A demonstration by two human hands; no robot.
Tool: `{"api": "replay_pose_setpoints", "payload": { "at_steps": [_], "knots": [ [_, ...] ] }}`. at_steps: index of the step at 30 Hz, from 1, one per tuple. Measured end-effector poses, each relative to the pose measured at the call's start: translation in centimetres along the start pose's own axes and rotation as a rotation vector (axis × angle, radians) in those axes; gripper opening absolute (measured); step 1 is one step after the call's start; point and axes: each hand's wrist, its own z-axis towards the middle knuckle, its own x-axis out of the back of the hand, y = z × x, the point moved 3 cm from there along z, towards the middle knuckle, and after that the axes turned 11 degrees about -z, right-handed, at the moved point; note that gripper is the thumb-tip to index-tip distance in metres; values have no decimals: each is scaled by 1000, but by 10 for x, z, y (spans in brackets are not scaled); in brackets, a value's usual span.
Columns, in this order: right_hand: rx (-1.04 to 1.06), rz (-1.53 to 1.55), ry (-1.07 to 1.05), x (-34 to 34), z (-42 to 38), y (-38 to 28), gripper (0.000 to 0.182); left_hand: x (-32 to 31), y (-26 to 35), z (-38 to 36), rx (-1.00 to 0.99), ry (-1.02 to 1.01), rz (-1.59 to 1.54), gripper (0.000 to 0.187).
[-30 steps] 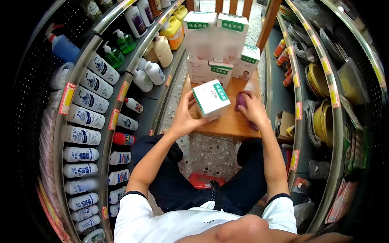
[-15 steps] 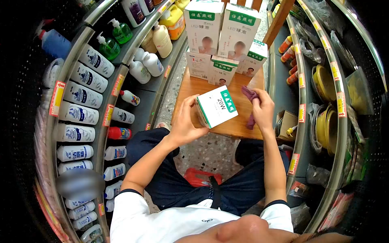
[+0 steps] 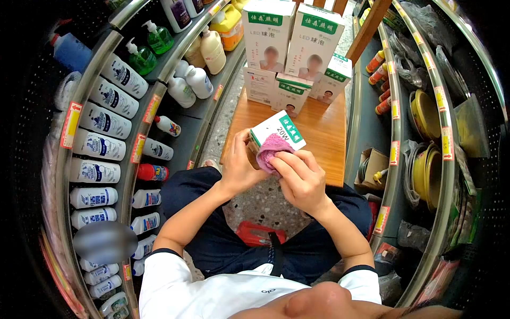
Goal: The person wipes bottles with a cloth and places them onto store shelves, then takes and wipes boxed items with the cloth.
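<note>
My left hand (image 3: pixel 240 166) grips a white and green light bulb box (image 3: pixel 265 126) by its left side, with the face marked 20W turned up. A purple cloth (image 3: pixel 273 149) is bunched in my right hand (image 3: pixel 303 178), its fingers closed round it. The cloth lies against the box's top face and covers the near part of it. Both hands are in front of the near end of a wooden bench (image 3: pixel 324 154). Farther back on the bench stand several more bulb boxes (image 3: pixel 292 94), some stacked on others.
Shelves curve close on both sides. On the left are rows of white bottles (image 3: pixel 109 119) and green pump bottles (image 3: pixel 141 57). Yellow pans (image 3: pixel 425 114) and orange-capped cans (image 3: pixel 376 66) line the right. A red object (image 3: pixel 255 234) is on the speckled floor below me.
My right hand has moved left from beside the box, bringing the purple cloth onto its top face. The left hand keeps its hold on the box, which has shifted slightly left.
</note>
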Motion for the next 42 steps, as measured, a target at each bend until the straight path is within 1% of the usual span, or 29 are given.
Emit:
{"api": "replay_pose_setpoints", "payload": {
  "at_steps": [3, 6, 10, 14, 18, 19, 22, 23, 26, 27, 28, 30, 32, 34, 36, 37, 42],
  "knots": [
    [6, -50, 4, 0, -1, 0, 36, -2, -1, -1, -35, 19, 2, 88],
    [-10, -125, 14, -2, -2, 7, 35, 1, 1, -3, 0, 2, 20, 87],
    [-18, -205, 15, 3, 0, 14, 35, 1, 1, -4, -3, -19, 30, 86],
    [-35, -352, 34, 4, -2, 26, 33, 0, 2, -4, -12, -20, 59, 85],
    [-109, -409, 22, 7, -2, 34, 27, 0, 3, -4, -21, -15, 41, 86],
    [-163, -392, 25, 8, 0, 40, 23, 0, 2, -5, -22, -16, 53, 86],
    [-364, -264, 31, 6, -12, 79, 23, 0, 3, -8, -25, -24, 76, 87],
    [-483, -88, 27, 6, -18, 92, 29, 1, 5, -8, -25, -28, 75, 88],
    [-787, 376, 35, 20, -14, 91, 33, 1, 6, -9, -51, -33, 85, 89],
    [-673, 353, 93, 28, -6, 79, 34, 0, 6, -10, -62, -33, 92, 90],
    [-481, 217, 163, 34, 0, 68, 34, 0, 6, -11, -81, -31, 99, 90],
    [-188, 48, 179, 41, 9, 44, 35, -1, 7, -10, -120, -31, 114, 90],
    [4, -26, 123, 36, 13, 23, 37, -3, 11, -10, -132, -16, 137, 90],
    [85, -60, 56, 22, 12, 10, 39, -4, 13, -9, -140, -4, 134, 90],
    [82, -82, -56, 8, 8, 3, 41, -5, 12, -8, -141, 8, 108, 90],
    [85, -91, -45, 5, 7, 3, 43, -5, 12, -7, -116, 19, 79, 90],
    [58, -129, -131, 8, 9, 7, 42, -3, 11, -8, -110, -27, 97, 90]
  ]
}}
